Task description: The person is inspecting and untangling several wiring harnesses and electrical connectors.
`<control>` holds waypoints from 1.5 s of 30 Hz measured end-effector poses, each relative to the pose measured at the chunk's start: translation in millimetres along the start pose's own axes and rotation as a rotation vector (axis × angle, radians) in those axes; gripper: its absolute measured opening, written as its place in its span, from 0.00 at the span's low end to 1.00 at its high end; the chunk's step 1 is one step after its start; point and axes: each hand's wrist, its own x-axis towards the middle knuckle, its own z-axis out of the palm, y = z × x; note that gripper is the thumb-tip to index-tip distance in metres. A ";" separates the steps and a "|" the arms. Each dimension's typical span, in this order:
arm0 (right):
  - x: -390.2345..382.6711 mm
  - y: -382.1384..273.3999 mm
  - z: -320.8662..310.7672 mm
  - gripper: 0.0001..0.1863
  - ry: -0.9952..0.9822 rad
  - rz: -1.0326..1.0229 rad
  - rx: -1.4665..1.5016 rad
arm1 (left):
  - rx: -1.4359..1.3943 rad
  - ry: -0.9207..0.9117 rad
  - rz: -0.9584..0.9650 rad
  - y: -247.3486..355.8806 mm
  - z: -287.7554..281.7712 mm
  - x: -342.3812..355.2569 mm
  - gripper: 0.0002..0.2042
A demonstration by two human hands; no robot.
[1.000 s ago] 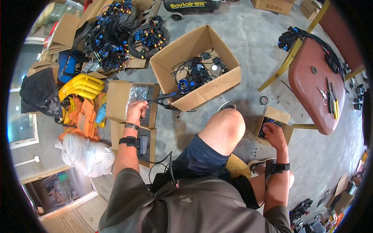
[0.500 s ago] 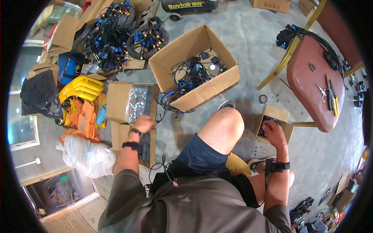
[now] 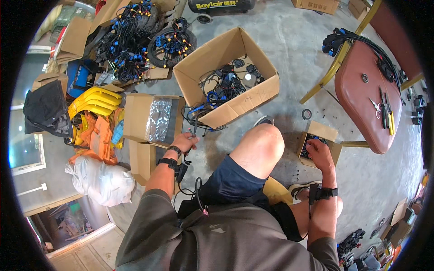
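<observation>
My left hand [image 3: 185,142] is closed on a dark cable [image 3: 195,126] that trails from the large cardboard box [image 3: 260,95] of tangled cables and small black parts. It is beside an open flat carton [image 3: 133,118] with a silvery plastic wrap in it. My right hand [image 3: 318,151] is at a small open cardboard box [image 3: 327,128] of small dark parts, fingers curled down over it; what they hold, if anything, is hidden. My bent knee [image 3: 269,144] lies between the two hands.
A red padded chair [image 3: 352,104] with pliers and scissors stands at right. Cable bundles [image 3: 126,40] on tires, yellow and orange plastic parts [image 3: 95,104] and a white bag [image 3: 99,180] crowd the left. A black cylindrical tank [image 3: 221,6] is at the top.
My left hand has moved down, then rightward, with the cable shifting along with it. My right hand has stayed at the small box.
</observation>
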 end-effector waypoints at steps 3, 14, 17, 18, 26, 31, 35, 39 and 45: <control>-1.6 0.1 -0.3 0.17 0.010 0.000 -0.005 | -0.265 0.113 0.031 -1.1 13.2 20.8 0.15; -2.1 -3.5 -0.5 0.18 0.007 0.001 -0.003 | -0.291 0.184 0.210 56.7 15.9 12.3 0.11; -2.6 -1.1 0.0 0.17 0.011 0.018 0.011 | -0.391 0.201 0.247 57.4 10.3 8.1 0.10; -3.6 -0.1 -0.1 0.17 0.018 0.017 0.028 | -0.447 0.205 0.247 52.7 6.5 5.4 0.10; 0.3 -2.7 1.9 0.17 0.005 0.014 -0.047 | -0.617 0.275 0.205 38.9 -24.5 -2.2 0.07; -5.4 -5.6 -1.0 0.16 0.005 0.028 -0.040 | -0.801 0.261 0.284 62.8 -40.2 -20.1 0.09; -6.7 -4.2 -2.3 0.15 0.001 0.024 -0.020 | -0.918 0.217 0.380 67.1 -55.4 -40.5 0.10; -2.0 -3.7 -1.7 0.15 0.021 -0.003 -0.055 | -0.924 0.138 0.387 57.2 -70.0 -53.2 0.10; -6.4 -5.6 -1.5 0.14 0.014 0.029 -0.035 | -0.705 0.016 0.231 26.4 -57.9 -68.4 0.09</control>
